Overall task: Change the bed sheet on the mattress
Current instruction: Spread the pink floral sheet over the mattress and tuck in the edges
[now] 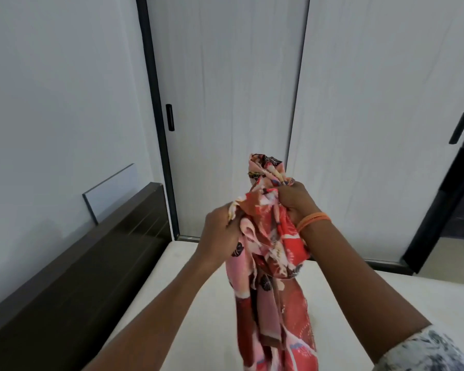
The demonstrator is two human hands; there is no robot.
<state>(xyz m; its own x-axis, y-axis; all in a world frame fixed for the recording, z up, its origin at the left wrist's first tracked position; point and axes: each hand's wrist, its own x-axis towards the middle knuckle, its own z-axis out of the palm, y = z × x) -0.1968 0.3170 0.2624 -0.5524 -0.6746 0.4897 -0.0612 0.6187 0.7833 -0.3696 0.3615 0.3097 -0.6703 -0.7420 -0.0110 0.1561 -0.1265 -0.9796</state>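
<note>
Up in front of the person, both hands hold a bunched bed sheet (271, 263), a red and pink cloth with a leaf and flower print, above the bare white mattress (206, 303). The left hand (220, 234) has its fingers curled round a fold on the sheet's left side, while the right hand (296, 202), which wears orange bands (312, 219) at the wrist, grips a gathered bunch slightly higher, with a tuft of cloth sticking up past its fingers. From the two hands the sheet hangs down in a twisted rope; its lower end runs out of the bottom of the view, so whether it touches the mattress cannot be told. A dark wooden headboard (78, 269) borders the mattress on the left, against a pale wall. Beyond the mattress stand white sliding wardrobe doors (225, 89) in a black frame, each with a black recessed handle. A patterned sleeve (429, 352) shows at the lower right.
</note>
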